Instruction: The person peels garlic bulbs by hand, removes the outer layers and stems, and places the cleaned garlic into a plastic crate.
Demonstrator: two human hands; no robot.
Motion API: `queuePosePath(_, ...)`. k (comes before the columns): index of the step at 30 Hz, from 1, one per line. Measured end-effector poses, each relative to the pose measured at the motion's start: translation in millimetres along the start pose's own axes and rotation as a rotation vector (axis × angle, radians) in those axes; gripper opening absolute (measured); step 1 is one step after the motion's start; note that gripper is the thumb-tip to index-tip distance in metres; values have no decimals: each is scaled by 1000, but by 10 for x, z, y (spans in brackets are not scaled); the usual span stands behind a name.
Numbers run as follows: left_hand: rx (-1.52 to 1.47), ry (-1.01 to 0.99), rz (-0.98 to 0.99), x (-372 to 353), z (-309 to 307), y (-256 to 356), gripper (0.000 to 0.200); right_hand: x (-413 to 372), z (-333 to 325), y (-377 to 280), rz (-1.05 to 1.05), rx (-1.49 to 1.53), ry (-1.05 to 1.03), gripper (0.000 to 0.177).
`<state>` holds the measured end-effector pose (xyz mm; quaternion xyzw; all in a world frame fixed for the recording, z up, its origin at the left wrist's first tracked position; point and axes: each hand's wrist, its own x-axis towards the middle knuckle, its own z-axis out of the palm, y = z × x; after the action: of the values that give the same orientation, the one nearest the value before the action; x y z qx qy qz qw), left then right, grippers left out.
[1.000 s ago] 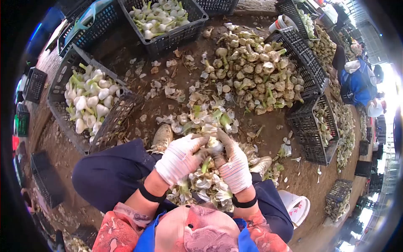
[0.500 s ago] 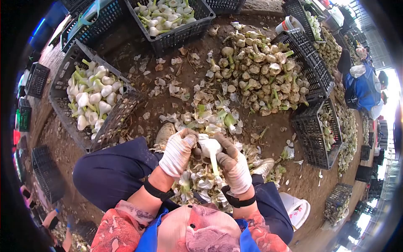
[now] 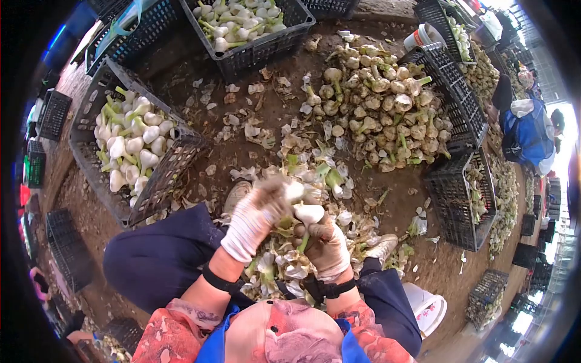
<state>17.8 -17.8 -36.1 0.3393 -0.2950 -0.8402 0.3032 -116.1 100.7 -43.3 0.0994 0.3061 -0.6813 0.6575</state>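
Observation:
My right hand (image 3: 327, 245), in a dirty white glove, is closed around the stem of a white garlic bulb (image 3: 308, 213). Just up and left of it, my left hand (image 3: 264, 207), gloved too, is smeared by motion. A pale blurred piece (image 3: 293, 192) shows at its fingertips; whether the fingers grip it is unclear. Beneath both hands lie loose peels and skins (image 3: 290, 260). A slanted black crate (image 3: 100, 181) at the left holds clean white garlic (image 3: 136, 142). Unpeeled, soil-marked garlic (image 3: 387, 115) is heaped at the upper right.
Another black crate (image 3: 266, 49) of white garlic stands at the top. Black crates (image 3: 463, 202) line the right side of the heap. A white bucket (image 3: 425, 308) lies by my right leg. A person in blue (image 3: 529, 136) is at the far right.
My left hand has lifted away from the bulb, up and slightly left. My right hand has moved slightly down and left with the bulb, whose stem now points down and left.

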Motion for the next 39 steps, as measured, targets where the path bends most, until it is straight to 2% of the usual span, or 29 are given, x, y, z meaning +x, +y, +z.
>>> queuePosePath(1,1,5,-1,-6,-13,-45,45,20,22,24,-12,6,34,54)
queuePosePath(3,581,-197,249,6,-36,-158,26,83,5,54,-5,-88,-5,44)
queuePosePath(4,277,-66,-92,-37,-49,-188,20,121,2,46,-5,-186,-44,34)
queuePosePath(5,558,-90,149,12,-97,-196,16,107,158,51,9,-157,52,21)
queuePosePath(6,835,-113,398,67,-139,-192,12,151,99,54,66,-134,48,26)
queuePosePath(8,768,181,215,73,-140,-163,12,219,281,-4,75,-127,105,29)
queuePosePath(10,369,394,179,187,-399,-216,19,411,400,-19,32,6,-19,25)
queuePosePath(11,344,429,75,212,-442,-182,19,525,651,-52,-19,-271,-16,27)
queuePosePath(12,320,461,-36,214,-484,-164,29,620,887,-77,35,-421,-61,44)
queuePosePath(13,-306,373,89,313,-699,-415,39,733,1062,-79,-46,-684,-306,68)
queuePosePath(14,-302,367,83,354,-1061,-740,39,609,1313,-109,66,-251,-506,79)
queuePosePath(15,13,335,138,347,-1465,-1070,42,770,1281,-164,-77,-560,-486,76)
queuePosePath(16,322,296,193,364,-1646,-1239,46,1007,1207,-260,-216,-871,-453,73)
queuePosePath(17,406,393,-78,175,-642,-360,45,1285,993,-383,-428,-1052,-301,68)
queuePosePath(18,619,497,-67,222,-720,-483,42,1632,678,-561,-648,-1225,-143,64)
queuePosePath(19,573,462,-51,240,-663,-495,41,2003,320,-825,-509,-1340,121,60)
queuePosePath(20,528,430,-39,231,-577,-472,39,1987,120,-1120,-665,-2181,421,62)
queuePosePath(21,559,449,-100,221,-517,-457,37,2115,-269,-1345,-664,-2457,557,57)
queuePosePath(25,632,367,-250,217,-419,-411,18,2516,-1036,-2070,-333,-2702,695,45)
queuePosePath(27,743,340,-238,247,-413,-436,18,2600,-1068,-2296,-172,-2711,647,43)
queuePosePath(30,516,425,-209,262,-352,-442,15,2517,-1111,-2370,-400,-2586,600,40)
queuePosePath(32,527,394,-149,276,-207,-387,14,2277,-1000,-2255,-698,-2224,614,41)
queuePosePath(33,510,375,-125,279,-329,-532,37,2058,-740,-2039,-556,-1585,514,42)
queuePosePath(34,404,303,-118,266,-164,-444,51,1901,-678,-1785,-577,-1425,464,37)
queuePosePath(35,307,241,-114,272,16,-321,65,1623,-356,-1527,-310,-1053,413,36)
queuePosePath(36,284,208,-226,249,17,-289,87,1429,-253,-1223,-357,-1016,317,37)
queuePosePath(37,655,132,-147,254,104,-202,93,1217,-152,-957,-277,-980,269,38)
queuePosePath(38,738,64,-94,251,142,-177,89,1025,-38,-719,-168,-987,234,42)
queuePosePath(39,924,17,165,250,81,-265,81,846,18,-508,-179,-973,208,45)
